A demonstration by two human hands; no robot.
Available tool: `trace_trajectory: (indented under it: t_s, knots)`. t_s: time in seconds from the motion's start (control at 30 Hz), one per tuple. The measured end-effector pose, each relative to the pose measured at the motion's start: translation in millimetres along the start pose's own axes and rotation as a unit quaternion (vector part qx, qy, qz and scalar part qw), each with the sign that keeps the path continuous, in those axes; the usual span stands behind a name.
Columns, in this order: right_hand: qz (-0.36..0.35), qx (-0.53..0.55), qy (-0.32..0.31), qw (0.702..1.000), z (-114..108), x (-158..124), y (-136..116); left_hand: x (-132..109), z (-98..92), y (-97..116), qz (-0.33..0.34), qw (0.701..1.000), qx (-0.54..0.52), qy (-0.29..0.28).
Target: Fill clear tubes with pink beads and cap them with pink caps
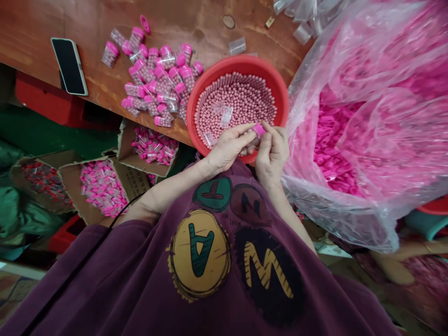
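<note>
My left hand (231, 145) is closed around a small bottle, most of it hidden by the fingers. Its bright pink cap (259, 129) shows between the two hands. The fingers of my right hand (273, 148) are pinched on the cap's side. Both hands are over the near rim of a red basin (283, 91) filled with small pink beads (241, 93). Some clear empty bottles (227, 116) lie on the beads. To the left of the basin, a pile of bead-filled bottles with pink caps (161, 84) rests on the wooden table.
A large clear bag (378, 205) of pink caps stands at the right. Clear empty containers (304, 30) lie at the back right. A phone (70, 67) is near the table's left edge. Cardboard boxes (135, 179) of filled bottles sit below the table.
</note>
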State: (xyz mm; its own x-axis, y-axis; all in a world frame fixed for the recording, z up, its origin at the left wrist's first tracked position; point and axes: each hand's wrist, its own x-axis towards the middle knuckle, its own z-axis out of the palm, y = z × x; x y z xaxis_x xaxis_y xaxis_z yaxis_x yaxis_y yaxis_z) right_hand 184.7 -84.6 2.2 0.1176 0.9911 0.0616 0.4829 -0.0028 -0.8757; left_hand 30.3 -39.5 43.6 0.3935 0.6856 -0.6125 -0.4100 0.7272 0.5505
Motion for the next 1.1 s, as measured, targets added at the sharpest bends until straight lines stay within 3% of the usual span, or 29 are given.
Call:
trace_trajectory:
  t_s: [0.1,0.27,0.4,0.5,0.73,0.93,1.1]
  knots:
    - [-0.031,0.005,0.041,0.999,0.6,-3.6,-2.8,-3.4,1.8,1.3,-0.004,1.0,-0.002,-0.003]
    - [0.008,0.049,0.013,0.999,-10.5,1.8,-2.3,6.5,-11.6,6.5,0.036,0.994,0.093,-0.034]
    - [0.048,0.073,0.017,0.996,-12.7,2.4,-0.2,19.9,-24.7,4.1,0.128,0.95,0.283,-0.029]
    - [0.042,0.055,0.042,0.997,-5.2,-0.4,6.3,23.9,-28.1,-7.0,0.154,0.928,0.339,-0.011]
    - [0.095,0.19,0.102,0.972,8.8,-3.1,12.2,25.2,-24.5,-29.0,0.15,0.959,0.241,-0.019]
    - [-0.004,0.031,0.091,0.995,-2.5,-1.9,-15.4,24.9,-22.3,-29.9,0.143,0.967,0.211,0.001]
    - [-0.063,-0.062,0.051,0.995,-7.4,-3.5,-18.2,32.5,-27.6,-44.7,0.15,0.963,0.224,-0.025]
